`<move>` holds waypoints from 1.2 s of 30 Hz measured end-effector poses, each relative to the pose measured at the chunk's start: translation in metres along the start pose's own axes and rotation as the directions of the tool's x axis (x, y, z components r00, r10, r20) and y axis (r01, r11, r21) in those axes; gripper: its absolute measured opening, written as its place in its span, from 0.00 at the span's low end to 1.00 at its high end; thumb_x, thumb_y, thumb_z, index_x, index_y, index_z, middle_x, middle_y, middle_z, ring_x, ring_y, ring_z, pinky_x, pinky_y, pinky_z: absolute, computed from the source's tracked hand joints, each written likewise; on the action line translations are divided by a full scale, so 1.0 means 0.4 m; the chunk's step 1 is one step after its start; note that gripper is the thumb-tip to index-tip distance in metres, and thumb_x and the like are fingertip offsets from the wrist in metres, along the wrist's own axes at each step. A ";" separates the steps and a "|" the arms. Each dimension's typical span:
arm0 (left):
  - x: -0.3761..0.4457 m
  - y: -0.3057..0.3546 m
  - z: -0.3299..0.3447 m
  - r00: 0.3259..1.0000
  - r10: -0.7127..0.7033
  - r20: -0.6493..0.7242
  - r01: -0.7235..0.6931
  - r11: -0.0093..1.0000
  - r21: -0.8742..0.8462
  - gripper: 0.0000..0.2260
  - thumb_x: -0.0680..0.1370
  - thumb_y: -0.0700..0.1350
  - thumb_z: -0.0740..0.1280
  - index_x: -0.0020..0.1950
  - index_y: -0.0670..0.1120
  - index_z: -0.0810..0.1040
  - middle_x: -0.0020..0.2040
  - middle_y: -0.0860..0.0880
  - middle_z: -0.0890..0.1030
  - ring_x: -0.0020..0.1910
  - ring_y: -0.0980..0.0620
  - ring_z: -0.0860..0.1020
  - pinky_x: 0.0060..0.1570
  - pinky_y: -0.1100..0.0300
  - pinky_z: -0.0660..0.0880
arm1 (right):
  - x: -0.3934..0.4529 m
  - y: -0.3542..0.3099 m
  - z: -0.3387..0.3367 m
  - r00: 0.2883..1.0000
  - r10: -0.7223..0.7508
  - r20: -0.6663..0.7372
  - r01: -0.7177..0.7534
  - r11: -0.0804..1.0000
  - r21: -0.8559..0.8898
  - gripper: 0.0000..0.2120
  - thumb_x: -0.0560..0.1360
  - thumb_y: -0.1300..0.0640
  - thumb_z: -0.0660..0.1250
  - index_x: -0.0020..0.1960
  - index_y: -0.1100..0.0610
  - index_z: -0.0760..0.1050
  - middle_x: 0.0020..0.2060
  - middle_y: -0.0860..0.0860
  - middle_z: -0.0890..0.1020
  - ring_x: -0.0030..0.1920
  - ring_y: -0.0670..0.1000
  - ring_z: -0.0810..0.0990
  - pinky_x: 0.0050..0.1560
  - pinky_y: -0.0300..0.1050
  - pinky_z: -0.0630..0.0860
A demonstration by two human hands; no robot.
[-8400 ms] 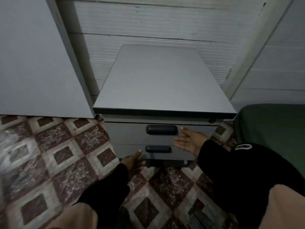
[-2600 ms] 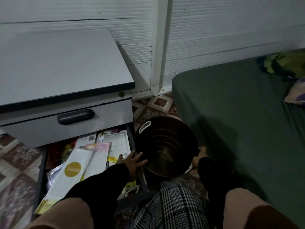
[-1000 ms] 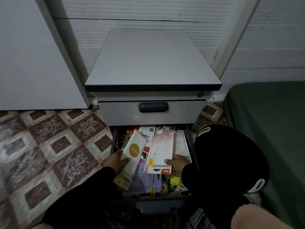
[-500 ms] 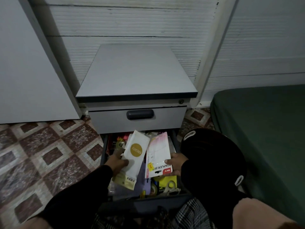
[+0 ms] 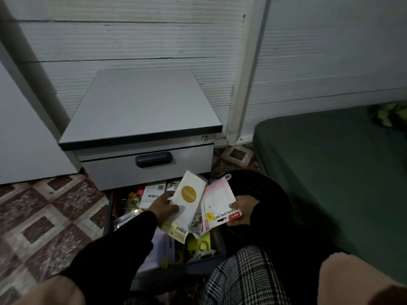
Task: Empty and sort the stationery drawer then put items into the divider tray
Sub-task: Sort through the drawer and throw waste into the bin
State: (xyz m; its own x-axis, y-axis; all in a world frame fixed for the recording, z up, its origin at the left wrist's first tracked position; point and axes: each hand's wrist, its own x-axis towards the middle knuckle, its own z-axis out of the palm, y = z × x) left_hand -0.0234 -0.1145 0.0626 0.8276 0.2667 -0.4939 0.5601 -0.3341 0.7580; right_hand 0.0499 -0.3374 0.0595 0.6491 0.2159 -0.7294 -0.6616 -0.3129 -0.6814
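The lower drawer (image 5: 109, 214) of a grey cabinet (image 5: 141, 106) stands pulled out, crowded with several stationery packs, tape rolls and yellow items. Above it my left hand (image 5: 161, 208) grips a long white packet with a gold circle (image 5: 187, 199). To the right, my right hand (image 5: 241, 211) holds a white and pink stapler set card (image 5: 218, 201) by its lower edge. Both packs are lifted clear of the drawer, and the card hangs partly over a round black basket (image 5: 268, 190).
The upper drawer (image 5: 123, 170) with a dark handle is closed. A green mattress (image 5: 330, 172) lies to the right, with a green-yellow cloth (image 5: 389, 113) at its far end. Patterned floor tiles (image 5: 48, 212) spread on the left. My checked-fabric lap (image 5: 242, 278) is at the bottom.
Both hands have lifted their packs higher out of the drawer and carried them rightwards, toward the black basket. The view has swung right as well.
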 end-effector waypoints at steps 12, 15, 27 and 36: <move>0.049 0.135 0.213 0.982 0.025 0.188 -0.034 0.998 0.044 0.22 0.78 0.36 0.62 0.72 0.42 0.65 0.63 0.40 0.74 0.53 0.44 0.76 0.46 0.55 0.72 | 0.009 0.041 -0.191 0.975 0.057 -0.213 -0.018 0.984 0.180 0.03 0.79 0.68 0.59 0.46 0.64 0.67 0.38 0.59 0.72 0.37 0.58 0.73 0.47 0.57 0.78; 0.053 0.145 0.229 0.981 0.061 0.186 -0.059 0.998 -0.020 0.22 0.78 0.33 0.61 0.72 0.39 0.62 0.65 0.38 0.73 0.58 0.45 0.75 0.36 0.68 0.73 | 0.005 0.027 -0.205 0.974 0.063 -0.218 -0.019 0.980 0.197 0.03 0.79 0.66 0.59 0.51 0.66 0.70 0.41 0.60 0.75 0.43 0.58 0.77 0.56 0.54 0.76; 0.048 0.007 0.074 0.990 -0.003 0.138 0.006 1.000 -0.028 0.24 0.77 0.38 0.65 0.73 0.43 0.64 0.53 0.44 0.77 0.48 0.47 0.75 0.38 0.60 0.72 | 0.010 -0.032 -0.071 0.987 -0.057 -0.149 0.080 0.984 0.157 0.17 0.80 0.65 0.57 0.67 0.70 0.65 0.39 0.57 0.70 0.37 0.56 0.74 0.39 0.48 0.73; 0.047 -0.156 -0.067 0.998 0.001 -0.057 0.001 0.999 0.040 0.21 0.76 0.35 0.66 0.69 0.40 0.68 0.56 0.40 0.79 0.45 0.49 0.77 0.37 0.64 0.73 | 0.069 -0.056 0.127 0.997 -0.051 0.058 0.049 0.998 0.037 0.12 0.81 0.66 0.53 0.41 0.62 0.68 0.31 0.55 0.74 0.33 0.55 0.79 0.30 0.42 0.77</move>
State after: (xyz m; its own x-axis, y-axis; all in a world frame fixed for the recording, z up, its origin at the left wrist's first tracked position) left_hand -0.0440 -0.0646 0.0175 0.8246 0.3179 -0.4679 0.5623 -0.3696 0.7398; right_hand 0.0635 -0.2774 0.0516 0.6589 0.2850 -0.6961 -0.6425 -0.2679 -0.7179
